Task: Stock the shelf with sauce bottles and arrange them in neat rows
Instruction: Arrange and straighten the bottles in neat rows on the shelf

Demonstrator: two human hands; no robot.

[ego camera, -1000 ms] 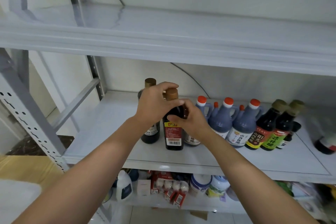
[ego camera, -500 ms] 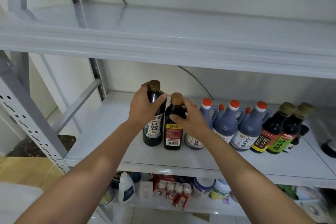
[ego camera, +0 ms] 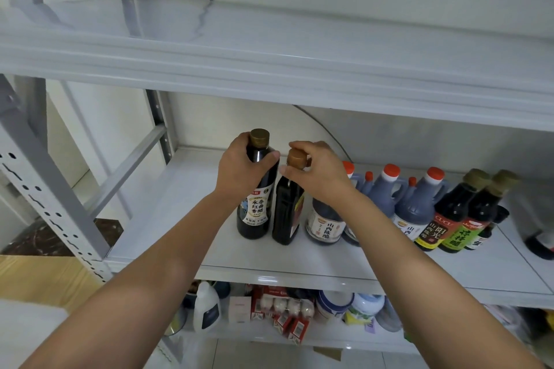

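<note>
Standing touching side by side on the middle shelf (ego camera: pixel 168 219), two dark sauce bottles are each held. The left hand (ego camera: pixel 239 177) curls round the gold-capped bottle (ego camera: pixel 254 219) at its neck. The right hand (ego camera: pixel 320 177) pinches the cap of the brown-capped bottle (ego camera: pixel 284 213). Five orange-capped jugs (ego camera: pixel 416 207) follow rightward, and bare board lies open leftward.

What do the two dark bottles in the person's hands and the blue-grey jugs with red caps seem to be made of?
The tall dark bottle with gold cap: probably glass, glossy; a sharp light streak runs down its shoulder. The shorter dark bottle with brown cap: glossy too, glass or hard plastic, unclear. The blue-grey jugs with red caps: likely plastic, duller sheen, moulded handles.
</note>
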